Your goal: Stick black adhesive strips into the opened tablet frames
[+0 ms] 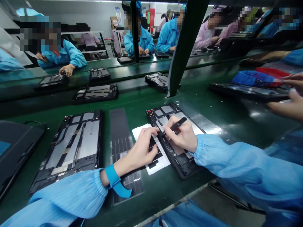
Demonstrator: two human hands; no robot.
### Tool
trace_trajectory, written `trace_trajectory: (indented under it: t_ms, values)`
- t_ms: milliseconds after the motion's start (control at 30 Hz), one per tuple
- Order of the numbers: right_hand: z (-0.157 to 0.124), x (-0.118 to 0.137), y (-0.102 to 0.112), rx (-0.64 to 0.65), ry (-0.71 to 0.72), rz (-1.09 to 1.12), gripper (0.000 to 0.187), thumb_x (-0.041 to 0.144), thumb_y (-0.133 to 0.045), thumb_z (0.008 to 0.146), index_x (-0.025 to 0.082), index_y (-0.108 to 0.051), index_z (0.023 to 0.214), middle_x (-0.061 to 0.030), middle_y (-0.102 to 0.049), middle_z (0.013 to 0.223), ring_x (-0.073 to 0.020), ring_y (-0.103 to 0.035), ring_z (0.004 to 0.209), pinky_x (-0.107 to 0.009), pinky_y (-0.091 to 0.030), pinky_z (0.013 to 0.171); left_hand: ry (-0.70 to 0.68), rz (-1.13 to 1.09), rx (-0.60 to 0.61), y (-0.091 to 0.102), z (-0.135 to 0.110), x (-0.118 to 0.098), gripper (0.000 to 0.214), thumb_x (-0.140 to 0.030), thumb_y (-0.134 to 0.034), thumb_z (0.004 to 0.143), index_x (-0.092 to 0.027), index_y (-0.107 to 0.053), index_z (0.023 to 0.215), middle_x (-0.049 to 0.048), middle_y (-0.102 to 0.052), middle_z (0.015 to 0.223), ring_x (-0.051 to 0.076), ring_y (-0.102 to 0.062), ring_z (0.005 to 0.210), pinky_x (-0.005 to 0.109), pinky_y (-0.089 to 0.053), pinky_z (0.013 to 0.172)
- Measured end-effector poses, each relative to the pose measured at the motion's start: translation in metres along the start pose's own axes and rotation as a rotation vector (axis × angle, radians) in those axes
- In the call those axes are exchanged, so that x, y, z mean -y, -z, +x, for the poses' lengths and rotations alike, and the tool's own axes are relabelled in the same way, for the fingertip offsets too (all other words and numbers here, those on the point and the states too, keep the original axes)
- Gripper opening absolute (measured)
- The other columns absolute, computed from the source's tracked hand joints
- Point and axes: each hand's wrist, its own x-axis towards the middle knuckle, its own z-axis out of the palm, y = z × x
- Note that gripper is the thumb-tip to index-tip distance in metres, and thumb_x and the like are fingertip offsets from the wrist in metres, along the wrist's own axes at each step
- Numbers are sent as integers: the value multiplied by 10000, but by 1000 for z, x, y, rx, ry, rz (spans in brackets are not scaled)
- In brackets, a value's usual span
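Observation:
A black tablet housing (pixel 163 115) lies on the green bench, with its metal-lined back facing up. My right hand (pixel 182 135) grips a slim black tool (pixel 178 124), and the tool's tip sits against the housing. My left hand (pixel 139 151) rests on a white sheet (pixel 142 130) that carries small black strips, and its fingertips touch the strips beside the housing's left edge. Whether those fingers pinch a strip, I cannot tell. A blue wrist strap (pixel 115 181) hangs from my left wrist.
A dark strip sheet (pixel 119 132) and a second housing (pixel 71 148) lie left of my hands. Several more housings sit further along the bench. At right, a co-worker's hands (pixel 288 104) hold a tablet (pixel 248 91). A black post (pixel 187 44) rises ahead.

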Motion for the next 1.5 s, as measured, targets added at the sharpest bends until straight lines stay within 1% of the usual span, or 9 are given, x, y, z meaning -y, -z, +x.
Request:
trace_trajectory:
  t_ms: [133,400,533,633,733,867,1100,1300,1500]
  values:
    - [-4,0,0,42,147,33,189,141,-510,773,162,-445,597,-1,-466,570,-99,-444,515,-242,-354,483,-43,16,59,1,-1,1,364,-7,-413,710,-193,-377,1020,58,-467,1007,177,-436,975,321,-405,860]
    - [6,19,21,-281,-49,292,172,199,-545,800,185,-463,649,2,-507,647,-111,-517,510,-268,-423,495,-105,299,263,13,12,-12,327,-2,-342,742,-134,-504,994,92,-528,936,191,-453,929,307,-415,811]
    - [13,55,15,29,-65,270,90,211,-595,771,172,-545,707,-24,-541,710,-138,-555,648,-273,-445,595,24,313,378,62,16,-15,266,-95,-385,800,-149,-514,1026,61,-558,939,160,-496,893,267,-395,801]
    - [10,71,-14,447,-85,337,85,231,-606,763,159,-564,745,-15,-558,698,-117,-539,630,-233,-429,562,185,386,507,102,3,-8,174,-205,-472,781,-159,-529,939,31,-564,889,158,-510,816,253,-397,719]
    - [8,77,-51,661,-138,356,131,262,-595,770,141,-563,730,3,-551,660,-90,-504,575,-206,-393,522,326,391,728,120,-16,2,216,-318,-539,731,-184,-522,899,15,-534,865,163,-502,792,242,-398,657]
    - [2,86,-80,703,-140,399,146,252,-597,767,135,-547,696,2,-574,684,-88,-515,604,-200,-398,561,410,562,889,112,-27,7,510,-450,-648,552,-199,-492,968,69,-459,1003,261,-452,899,318,-410,664]
    - [-10,96,-82,662,-78,399,127,211,-572,785,143,-533,685,7,-562,676,-94,-531,647,-202,-418,632,454,687,963,94,-13,-2,681,-391,-711,427,-171,-467,1024,119,-442,1047,321,-419,955,421,-399,748]
    - [-8,93,-82,672,-106,365,125,219,-577,777,143,-537,686,1,-578,688,-98,-537,642,-207,-415,621,487,675,955,92,-14,-1,725,-414,-737,372,-178,-463,1001,108,-449,1024,315,-428,950,410,-413,737]
    - [-8,94,-81,666,-102,369,146,224,-571,779,146,-518,669,4,-561,667,-100,-534,636,-214,-416,620,537,607,816,90,-17,-1,632,-313,-759,314,-183,-501,876,93,-475,955,356,-452,923,450,-410,713]
